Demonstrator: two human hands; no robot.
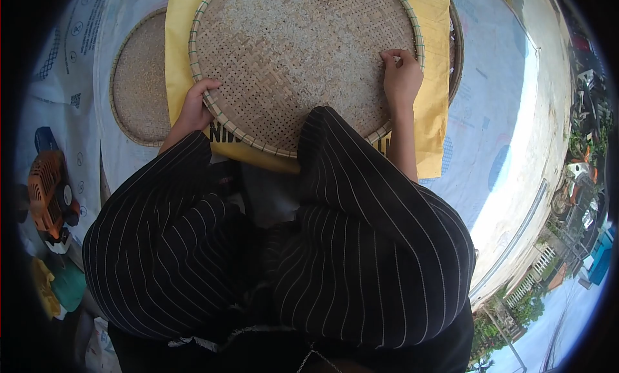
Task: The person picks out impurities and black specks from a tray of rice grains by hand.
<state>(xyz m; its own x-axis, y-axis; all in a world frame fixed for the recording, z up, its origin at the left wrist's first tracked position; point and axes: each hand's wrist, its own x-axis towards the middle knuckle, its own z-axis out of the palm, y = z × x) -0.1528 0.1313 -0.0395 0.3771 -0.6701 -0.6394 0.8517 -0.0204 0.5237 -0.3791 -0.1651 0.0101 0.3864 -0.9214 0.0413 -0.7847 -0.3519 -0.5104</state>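
A round woven bamboo tray (258,92) lies over a yellow sack in front of my knees, with pale grains (277,18) spread over its upper and right parts. My left hand (195,107) grips the tray's rim at the lower left, thumb on top of the edge. Over the right side of the tray is my right hand (402,79), its thumb and fingertips pinched together above the grains; whatever is between them is too small to make out.
The yellow sack (429,128) lies under the tray. Another round tray of grain (142,83) is at the left, on pale printed sheeting (77,102). An orange and black machine (48,189) stands at the far left. My striped knees (361,244) are close to the near rim.
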